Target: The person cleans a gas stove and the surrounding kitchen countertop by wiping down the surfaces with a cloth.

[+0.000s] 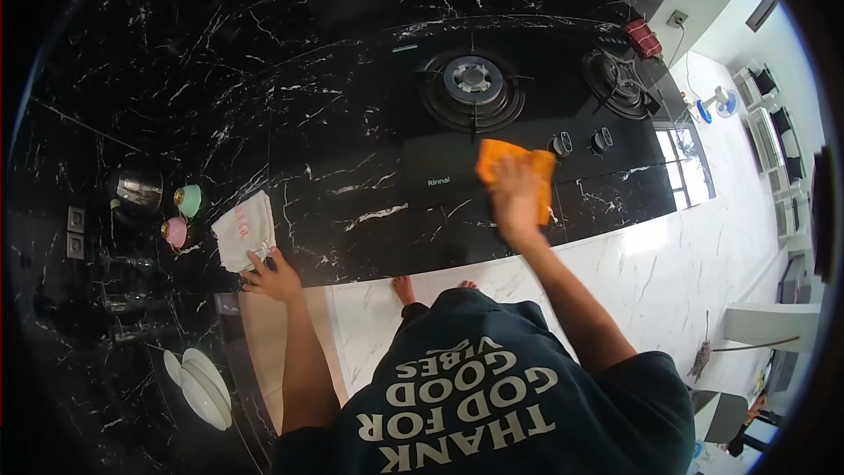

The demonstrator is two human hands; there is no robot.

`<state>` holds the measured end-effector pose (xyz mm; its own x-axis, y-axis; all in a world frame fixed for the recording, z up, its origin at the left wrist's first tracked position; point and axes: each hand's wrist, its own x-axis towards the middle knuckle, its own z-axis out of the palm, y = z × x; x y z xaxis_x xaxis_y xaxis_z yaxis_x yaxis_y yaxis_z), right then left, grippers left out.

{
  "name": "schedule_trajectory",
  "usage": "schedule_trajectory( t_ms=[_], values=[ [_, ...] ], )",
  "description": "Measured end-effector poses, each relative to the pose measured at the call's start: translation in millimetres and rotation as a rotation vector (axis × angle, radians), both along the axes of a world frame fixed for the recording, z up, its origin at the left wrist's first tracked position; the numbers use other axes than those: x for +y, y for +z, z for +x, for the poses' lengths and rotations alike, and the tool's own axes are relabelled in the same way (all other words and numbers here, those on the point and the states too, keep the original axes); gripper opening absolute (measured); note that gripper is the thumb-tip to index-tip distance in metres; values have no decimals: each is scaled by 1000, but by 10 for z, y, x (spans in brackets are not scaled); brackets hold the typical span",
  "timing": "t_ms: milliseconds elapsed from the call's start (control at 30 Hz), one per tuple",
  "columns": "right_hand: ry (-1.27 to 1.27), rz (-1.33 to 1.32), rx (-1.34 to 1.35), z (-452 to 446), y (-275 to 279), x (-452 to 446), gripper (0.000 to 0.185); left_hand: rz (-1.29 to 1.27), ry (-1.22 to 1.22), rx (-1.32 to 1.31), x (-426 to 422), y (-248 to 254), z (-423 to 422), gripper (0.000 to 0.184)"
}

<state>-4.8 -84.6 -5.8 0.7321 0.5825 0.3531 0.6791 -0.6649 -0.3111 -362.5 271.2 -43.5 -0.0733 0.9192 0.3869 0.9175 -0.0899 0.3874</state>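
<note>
My right hand (514, 198) presses an orange cloth (542, 178) against the front of the black glass gas stove (422, 154), left of the two control knobs (563, 142). Its fingers lie over the cloth, which sticks out around them. At the counter's front edge on the left, my left hand (274, 278) rests with fingers apart, touching the lower edge of a folded white cloth (242, 230) with red lettering. The large burner (473, 79) stands bare of any pot, beyond my right hand.
A smaller burner with a pan support (620, 79) is at the right, a dark red patterned item (643, 39) behind it. At left stand a green cup (187, 200), a pink cup (175, 231), a metal pot (139, 190) and white dishes (204, 390). Wall sockets (76, 233) are nearby.
</note>
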Motion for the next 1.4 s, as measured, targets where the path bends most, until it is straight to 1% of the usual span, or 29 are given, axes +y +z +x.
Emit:
schedule_trajectory(
  t_ms=[67, 133, 167, 200, 267, 333, 367, 400, 467, 500, 533, 567, 633, 700, 733, 767, 833, 867, 933, 967, 1033, 1067, 1133, 1167, 1233, 1267, 1333, 1367, 1400],
  values=[
    [118, 101, -79, -241, -27, 481, 46, -22, 10, 9, -2, 40, 19, 73],
    [290, 17, 35, -401, 121, 750, 50, -22, 15, 20, -3, 42, 1, 74],
    [377, -13, 56, -402, 158, 774, 53, -20, 17, 26, 5, 46, 20, 74],
    [376, -8, 55, -319, 213, 715, 53, -15, 17, 26, 19, 54, 36, 74],
    [553, -102, 41, -44, 283, 379, 55, -96, 34, -17, -48, 145, 63, 76],
    [376, -44, 28, 161, 279, -69, 58, -83, 71, 12, -114, 194, 133, 78],
    [259, -98, 48, 214, 371, -228, 57, -71, 105, 38, -100, 211, 135, 80],
    [152, -151, 65, 245, 438, -339, 57, -22, 109, 99, -12, 83, 80, 78],
    [117, -129, 44, 259, 276, -396, 54, -70, 109, 171, -101, 206, 150, 69],
    [88, -129, 42, 202, 234, -315, 52, -121, 113, 199, -94, 191, 151, 61],
    [64, -124, 38, 122, 199, -182, 51, -127, 95, 174, -95, 213, 162, 59],
    [118, -106, 58, 15, 198, -50, 50, -131, 79, 148, -95, 224, 158, 57],
    [273, -120, 64, -261, 238, 258, 51, -37, -64, 123, -2, 149, 81, 48],
    [427, -155, 44, -594, 276, 638, 54, -119, -109, 197, 9, 523, 129, 39],
    [501, -170, 25, -761, 281, 833, 55, -121, -142, 168, 27, 660, 134, 38],
    [617, -236, -5, -921, 300, 1048, 57, -115, -121, 157, 130, 644, 39, 38],
    [810, -160, 120, -1217, 233, 1482, 57, -103, -288, 141, 365, 616, -105, 41],
    [857, -197, 99, -1337, 247, 1707, 57, -8, -302, 117, 445, 618, -170, 43],
    [913, -218, 44, -1459, 294, 2201, 58, -56, -301, -101, 705, 611, -392, 28],
    [899, -274, 26, -1470, 343, 2458, 60, -43, -299, -171, 755, 718, -489, 27],
    [838, -292, -36, -1430, 313, 2969, 60, 78, -260, -289, 895, 922, -738, 26],
    [802, -289, -55, -1374, 244, 3212, 60, 126, -290, -276, 1081, 899, -957, 26],
    [693, -309, -53, -1318, 257, 3619, 61, 151, -268, -500, 1243, 1229, -1206, 22],
    [646, -324, -54, -1308, 249, 3796, 61, 302, -278, -496, 1378, 1359, -1322, 21],
    [559, -311, -65, -1324, 164, 4016, 59, 208, -204, -553, 1505, 1617, -1580, 20],
    [543, -245, -65, -1365, 119, 4025, 59, 238, -230, -534, 1588, 1689, -1707, 16],
    [554, -227, -89, -1558, 30, 3918, 58, 240, -269, -340, 1624, 1867, -1872, 12],
    [573, -197, -114, -1684, -8, 3813, 57, 228, -302, -252, 1678, 1808, -1965, 16],
    [639, -119, -153, -1895, -46, 3658, 57, 147, -372, -206, 1666, 1782, -1993, 18]
  ],
)
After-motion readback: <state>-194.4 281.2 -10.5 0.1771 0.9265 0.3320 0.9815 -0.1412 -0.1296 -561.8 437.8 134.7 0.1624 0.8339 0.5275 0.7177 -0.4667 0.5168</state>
